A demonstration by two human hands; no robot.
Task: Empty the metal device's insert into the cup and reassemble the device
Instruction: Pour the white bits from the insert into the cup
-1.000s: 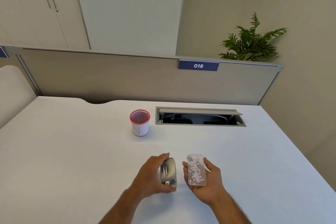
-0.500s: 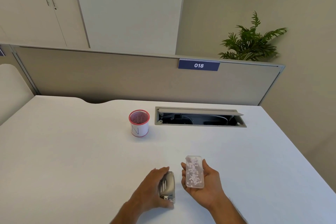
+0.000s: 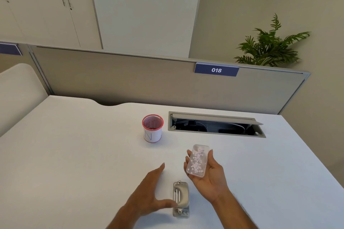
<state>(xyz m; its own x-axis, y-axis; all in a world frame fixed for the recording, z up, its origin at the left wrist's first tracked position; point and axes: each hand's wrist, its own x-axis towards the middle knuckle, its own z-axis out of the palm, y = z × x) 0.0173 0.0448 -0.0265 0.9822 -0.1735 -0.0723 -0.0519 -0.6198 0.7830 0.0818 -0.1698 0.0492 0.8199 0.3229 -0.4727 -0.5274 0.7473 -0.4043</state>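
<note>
Both grips differ: right hand (image 3: 206, 178) cradles insert (image 3: 197, 161); released left hand (image 3: 149, 191) beside device (image 3: 181, 199).

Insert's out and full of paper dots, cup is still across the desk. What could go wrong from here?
The clear insert lies open-topped and loosely cradled in the right hand; a tilt on the way could scatter dots over the desk. The cup has a narrow mouth, so pouring may miss.
</note>
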